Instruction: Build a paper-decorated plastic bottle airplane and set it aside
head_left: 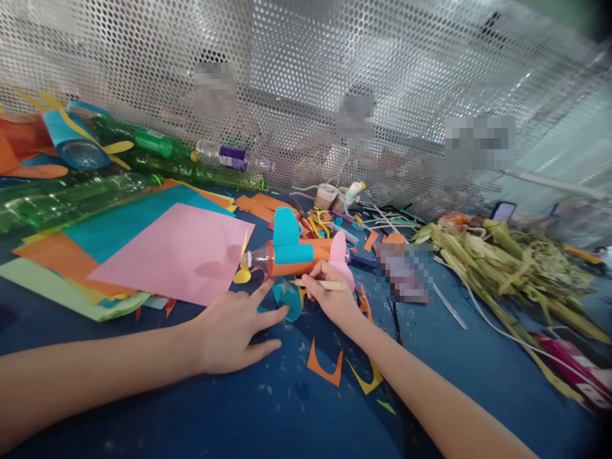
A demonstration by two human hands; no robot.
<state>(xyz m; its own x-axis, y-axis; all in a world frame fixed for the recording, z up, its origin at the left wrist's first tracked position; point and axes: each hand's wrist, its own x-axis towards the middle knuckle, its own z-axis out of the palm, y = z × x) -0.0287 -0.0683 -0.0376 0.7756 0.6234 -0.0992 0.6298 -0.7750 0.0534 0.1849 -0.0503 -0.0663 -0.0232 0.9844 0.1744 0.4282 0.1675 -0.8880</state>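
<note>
My right hand [329, 296] pinches a pale, pencil-like stick [337, 286], its thin tip at the near side of a plastic bottle model plane. The bottle [261, 257] lies on its side, wrapped in orange paper [322, 248]. A blue paper wing [285, 226] rises from its far side, a yellow paper propeller [242, 271] sits at the cap end, and pink paper pieces [339, 248] stand at the other end. Beneath the stick tip is a blue rounded wing [289, 301] on the near side. Fingers spread, my left hand [234, 328] rests with fingertips against this wing and by the bottle.
Coloured paper sheets [176, 255] are stacked at left, with green bottles [81, 197] and another bottle plane [79, 137] behind. Paper offcuts [325, 366] lie nearby. Dried husks [502, 268], a white cable [478, 303] and a pink object [574, 370] are at right. Perforated metal mesh [296, 76] stands behind.
</note>
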